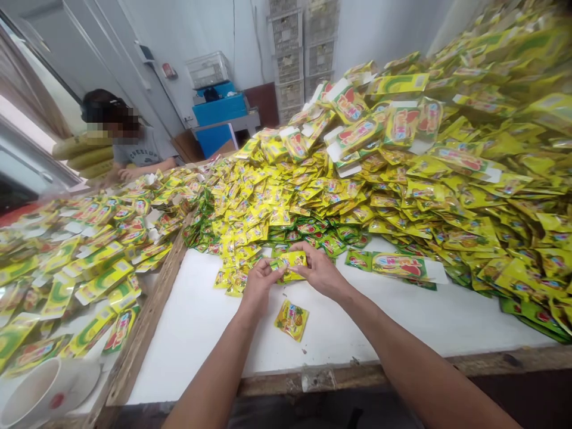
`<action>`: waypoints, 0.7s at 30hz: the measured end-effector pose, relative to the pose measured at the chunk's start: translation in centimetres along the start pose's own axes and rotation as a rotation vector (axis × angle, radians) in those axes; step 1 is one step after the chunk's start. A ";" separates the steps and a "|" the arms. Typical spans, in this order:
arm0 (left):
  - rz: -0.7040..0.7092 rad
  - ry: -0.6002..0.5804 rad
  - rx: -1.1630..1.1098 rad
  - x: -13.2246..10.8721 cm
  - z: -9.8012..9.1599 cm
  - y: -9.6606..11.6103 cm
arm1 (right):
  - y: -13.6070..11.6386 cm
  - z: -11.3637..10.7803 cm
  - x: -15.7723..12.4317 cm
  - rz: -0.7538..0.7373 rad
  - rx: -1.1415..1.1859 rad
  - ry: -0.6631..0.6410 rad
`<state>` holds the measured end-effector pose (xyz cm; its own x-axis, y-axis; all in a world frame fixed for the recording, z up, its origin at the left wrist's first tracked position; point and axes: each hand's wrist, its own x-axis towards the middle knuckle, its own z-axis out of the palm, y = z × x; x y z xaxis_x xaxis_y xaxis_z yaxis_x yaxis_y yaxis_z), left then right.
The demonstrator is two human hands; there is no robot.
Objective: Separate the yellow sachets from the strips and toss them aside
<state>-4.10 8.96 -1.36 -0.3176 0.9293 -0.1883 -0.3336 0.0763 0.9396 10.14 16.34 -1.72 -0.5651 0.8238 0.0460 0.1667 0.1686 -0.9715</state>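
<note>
Between my two hands is a small yellow sachet (292,260), held a little above the white table top. My left hand (260,280) pinches its left end, fingers closed. On the other side, the thumb and fingers of my right hand (322,271) grip its right end. Below them a single yellow sachet with a pineapple picture (292,320) lies flat on the table. Just beyond my hands spreads a heap of yellow sachets (250,214), with green sachets (313,229) showing along its lower edge. A flattened printed carton (400,266) lies to the right.
Flat cartons (353,125) rest on the big heap, which rises at the right. A wooden strip (152,310) divides off more cartons (96,253) at left. A white mug (49,387) stands front left. Another person (140,146) sits at the far left; crates (288,59) are stacked behind.
</note>
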 end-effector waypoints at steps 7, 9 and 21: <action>0.029 -0.014 0.009 0.8 1.1 1.0 | -1.3 -0.9 -0.2 0.137 0.097 0.000; -0.005 0.035 0.068 0.7 1.4 1.3 | -1.5 -1.8 -0.1 0.137 0.014 0.063; -0.247 0.169 0.324 1.0 1.2 -1.7 | -0.8 -4.1 0.0 0.240 -0.384 0.001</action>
<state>-2.82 10.22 -2.82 -0.4125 0.7990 -0.4375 -0.1308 0.4233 0.8965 13.27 18.44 0.00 -0.4732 0.8646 -0.1692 0.5806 0.1616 -0.7980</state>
